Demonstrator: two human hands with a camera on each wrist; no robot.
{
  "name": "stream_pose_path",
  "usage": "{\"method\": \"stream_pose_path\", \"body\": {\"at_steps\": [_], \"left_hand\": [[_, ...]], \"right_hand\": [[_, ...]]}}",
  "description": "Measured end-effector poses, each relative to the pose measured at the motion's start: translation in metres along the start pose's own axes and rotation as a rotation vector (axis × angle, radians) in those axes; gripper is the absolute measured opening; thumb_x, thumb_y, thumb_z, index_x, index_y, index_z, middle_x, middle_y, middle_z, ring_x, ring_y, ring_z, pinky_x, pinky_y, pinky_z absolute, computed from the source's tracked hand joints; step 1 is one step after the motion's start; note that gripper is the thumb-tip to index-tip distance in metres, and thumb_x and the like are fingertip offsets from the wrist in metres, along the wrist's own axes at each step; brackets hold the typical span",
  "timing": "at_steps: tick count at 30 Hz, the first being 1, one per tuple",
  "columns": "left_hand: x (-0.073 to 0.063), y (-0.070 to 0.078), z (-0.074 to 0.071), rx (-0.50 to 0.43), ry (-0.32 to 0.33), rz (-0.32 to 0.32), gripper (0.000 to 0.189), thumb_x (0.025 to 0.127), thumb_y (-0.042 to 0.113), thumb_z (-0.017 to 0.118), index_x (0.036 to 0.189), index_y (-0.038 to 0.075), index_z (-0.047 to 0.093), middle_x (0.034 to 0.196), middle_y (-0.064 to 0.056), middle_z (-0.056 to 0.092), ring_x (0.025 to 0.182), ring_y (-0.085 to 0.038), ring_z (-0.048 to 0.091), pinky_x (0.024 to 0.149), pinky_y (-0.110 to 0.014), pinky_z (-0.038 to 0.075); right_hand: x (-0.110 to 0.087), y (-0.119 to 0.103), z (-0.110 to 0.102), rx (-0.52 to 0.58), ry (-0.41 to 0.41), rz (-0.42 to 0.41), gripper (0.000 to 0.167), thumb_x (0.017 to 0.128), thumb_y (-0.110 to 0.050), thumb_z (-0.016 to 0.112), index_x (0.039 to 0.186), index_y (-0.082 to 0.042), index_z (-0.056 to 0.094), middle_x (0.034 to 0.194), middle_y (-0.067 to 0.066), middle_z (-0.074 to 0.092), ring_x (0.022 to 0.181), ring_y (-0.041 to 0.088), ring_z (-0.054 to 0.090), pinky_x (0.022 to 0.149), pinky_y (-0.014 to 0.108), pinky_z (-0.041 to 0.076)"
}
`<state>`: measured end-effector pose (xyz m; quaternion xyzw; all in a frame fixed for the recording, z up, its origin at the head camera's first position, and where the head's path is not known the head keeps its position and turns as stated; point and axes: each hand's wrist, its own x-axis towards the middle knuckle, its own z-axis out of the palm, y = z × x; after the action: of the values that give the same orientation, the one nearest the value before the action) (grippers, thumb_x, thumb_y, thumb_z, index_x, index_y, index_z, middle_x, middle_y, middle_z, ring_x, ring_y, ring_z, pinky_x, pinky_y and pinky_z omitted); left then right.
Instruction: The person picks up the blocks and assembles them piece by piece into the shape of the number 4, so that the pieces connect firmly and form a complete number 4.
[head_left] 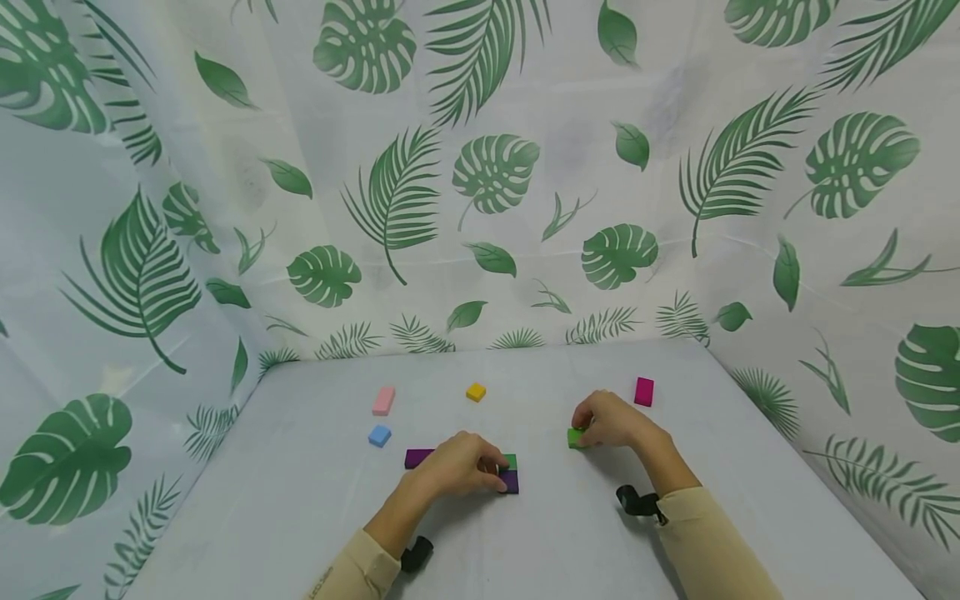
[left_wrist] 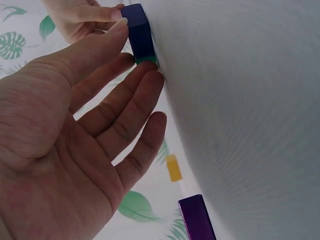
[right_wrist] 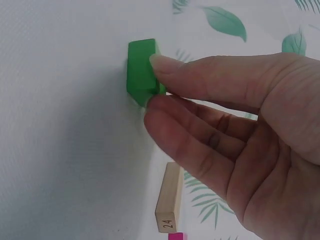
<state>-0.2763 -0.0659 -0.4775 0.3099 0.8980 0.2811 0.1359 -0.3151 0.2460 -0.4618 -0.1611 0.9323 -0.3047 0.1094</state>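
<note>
My left hand [head_left: 461, 467] pinches a dark purple block [head_left: 510, 482] that lies against a green block [head_left: 512, 461] on the table. Its thumb is at the dark block and its fingertips [left_wrist: 150, 77] at the green side. A longer purple block [head_left: 418, 458] sits by that hand's wrist side, partly covered. To the right, my right hand [head_left: 609, 421] holds a second, lighter green block [right_wrist: 142, 70] between thumb and fingers, low over the table. The right fingers hide part of it in the head view.
Beyond the hands lie a pink block [head_left: 383, 401], a blue block [head_left: 379, 435], a yellow block [head_left: 476, 392] and a magenta block [head_left: 643, 392]. The right wrist view shows a plain wooden block [right_wrist: 170, 197] marked 24. Leaf-printed cloth [head_left: 495, 175] hangs around the white table [head_left: 300, 500].
</note>
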Motion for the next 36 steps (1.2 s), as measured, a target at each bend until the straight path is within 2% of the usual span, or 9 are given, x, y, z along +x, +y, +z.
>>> {"method": "stream_pose_path", "body": {"at_steps": [5,8,13,20,27,36], "left_hand": [[0.0,0.0,0.0,-0.004,-0.003,0.002,0.031,0.089,0.028,0.084,0.118,0.016,0.08,0.087,0.016,0.071,0.079,0.0,0.061,0.072,-0.019,0.051],[0.001,0.0,0.0,-0.004,-0.002,0.001,0.031,0.089,0.028,0.084,0.118,0.017,0.08,0.087,0.016,0.07,0.078,0.0,0.061,0.072,-0.019,0.051],[0.001,-0.001,0.001,0.005,0.002,0.007,0.031,0.089,0.028,0.084,0.118,0.017,0.08,0.086,0.016,0.07,0.077,0.0,0.06,0.07,-0.019,0.051],[0.001,-0.001,0.001,0.013,0.0,0.015,0.032,0.089,0.028,0.085,0.118,0.017,0.08,0.085,0.016,0.07,0.077,0.0,0.059,0.07,-0.019,0.051],[0.001,-0.001,0.001,0.01,0.0,0.012,0.031,0.089,0.028,0.084,0.117,0.017,0.08,0.086,0.016,0.07,0.077,0.0,0.06,0.07,-0.019,0.051],[0.001,-0.002,0.001,0.01,0.0,0.004,0.031,0.089,0.029,0.084,0.118,0.018,0.08,0.087,0.016,0.071,0.078,0.0,0.06,0.071,-0.019,0.051]], "right_hand": [[0.001,-0.001,0.003,0.022,-0.003,-0.039,0.016,0.082,0.002,0.083,0.096,-0.002,0.078,0.094,0.009,0.072,0.086,0.018,0.062,0.068,0.03,0.058],[0.002,-0.003,0.006,-0.003,0.012,-0.072,0.015,0.082,0.001,0.083,0.095,-0.003,0.079,0.092,0.007,0.074,0.084,0.016,0.063,0.067,0.029,0.058],[0.005,-0.007,0.011,-0.063,0.036,-0.065,0.014,0.081,-0.006,0.086,0.093,-0.01,0.08,0.09,-0.001,0.075,0.081,0.012,0.064,0.065,0.027,0.056],[0.009,-0.009,0.016,0.008,0.016,-0.026,0.015,0.083,-0.003,0.084,0.096,-0.007,0.079,0.092,0.002,0.074,0.085,0.015,0.063,0.07,0.03,0.058],[0.01,-0.013,0.02,0.013,0.024,-0.094,0.018,0.084,-0.003,0.083,0.102,-0.004,0.08,0.096,0.004,0.076,0.086,0.015,0.065,0.07,0.029,0.058],[0.012,-0.015,0.024,0.016,0.032,-0.115,0.018,0.085,-0.004,0.083,0.103,-0.006,0.08,0.099,0.003,0.076,0.091,0.016,0.066,0.075,0.031,0.059]]}}
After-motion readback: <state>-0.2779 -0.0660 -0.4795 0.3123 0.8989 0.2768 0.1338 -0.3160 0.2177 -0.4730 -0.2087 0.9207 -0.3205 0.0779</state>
